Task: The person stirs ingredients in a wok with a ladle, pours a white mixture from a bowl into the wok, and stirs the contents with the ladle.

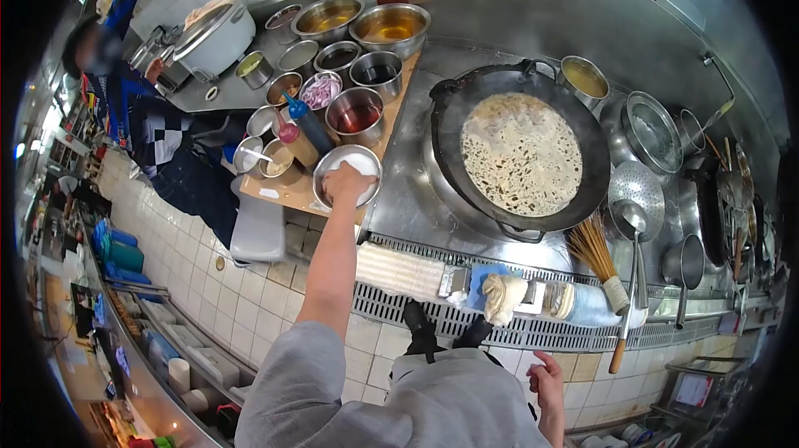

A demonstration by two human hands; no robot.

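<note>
My left hand (344, 182) reaches into a metal bowl (319, 191) of white powder (361, 165), fingers bunched together with their tips down in the powder. Close to that hand stand a blue squeeze bottle (310, 125), a second bottle with a pink top (297, 143) and a pot of red liquid (355, 117). Low at my right side, my right hand (547, 383) hangs free, index finger stretched out and the others loosely bent, with nothing in it. On the stove a large black wok (449, 131) holds pale, foaming liquid (524, 156).
Metal pots of sauces and sliced onion (322, 91) crowd the board at left. Right of the wok are a perforated skimmer (636, 190), a bamboo brush (598, 256) and a saucepan (684, 261). Folded cloths (503, 296) line the stove's front. Another person (158, 140) stands at left.
</note>
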